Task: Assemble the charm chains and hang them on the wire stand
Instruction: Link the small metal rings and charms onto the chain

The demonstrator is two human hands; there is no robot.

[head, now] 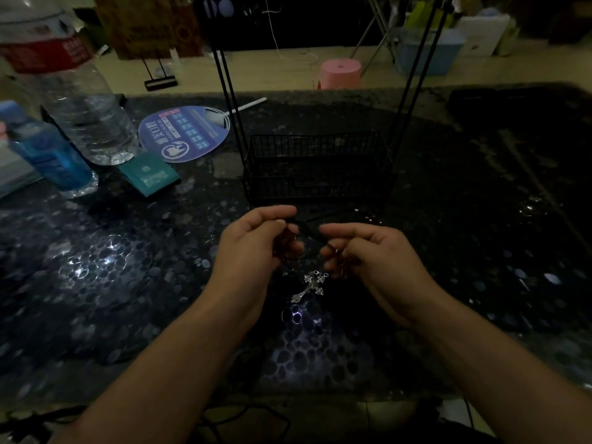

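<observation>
My left hand [256, 241] and my right hand [368, 254] are close together above the dark table, just in front of the black wire stand [315, 165]. Both pinch a thin black cord [307, 224] that runs between their fingertips. A silver cross charm [310, 285] dangles below the cord, between the two hands. The stand has a mesh basket at its base and tall black uprights rising out of view. How the cord's ends lie inside my fingers is hidden in the dim light.
A dark pebble-patterned table [128, 283] fills the view. At the left stand a large clear water bottle [73, 91], a small blue bottle [48, 152], a teal packet [149, 174] and a round blue fan [185, 133]. A pink stool [341, 73] is on the floor beyond.
</observation>
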